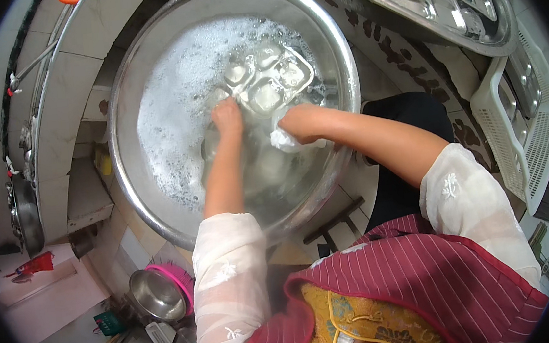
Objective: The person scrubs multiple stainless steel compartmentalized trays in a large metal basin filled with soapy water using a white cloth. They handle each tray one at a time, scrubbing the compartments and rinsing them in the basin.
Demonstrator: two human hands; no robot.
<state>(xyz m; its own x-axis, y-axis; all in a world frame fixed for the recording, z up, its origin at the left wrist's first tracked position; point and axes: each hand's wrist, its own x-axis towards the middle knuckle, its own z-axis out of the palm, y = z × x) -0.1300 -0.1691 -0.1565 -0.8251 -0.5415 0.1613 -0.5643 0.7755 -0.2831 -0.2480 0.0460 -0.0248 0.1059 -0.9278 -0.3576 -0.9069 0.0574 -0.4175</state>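
A large round metal basin holds soapy water with white foam on its left and far side. In it, a compartmented steel tray lies partly under the water. My left hand is at the tray's near left edge, its fingertips in the water; whether it grips the tray I cannot tell. My right hand is closed on a wet white cloth just below the tray's near right side. More metal shapes show dimly under the water near my left forearm.
At the upper right, another large metal basin holds several compartmented trays. Below it stands a white plastic basket with metal trays inside. A steel bowl and a pink basket are at the lower left, beside a tiled ledge.
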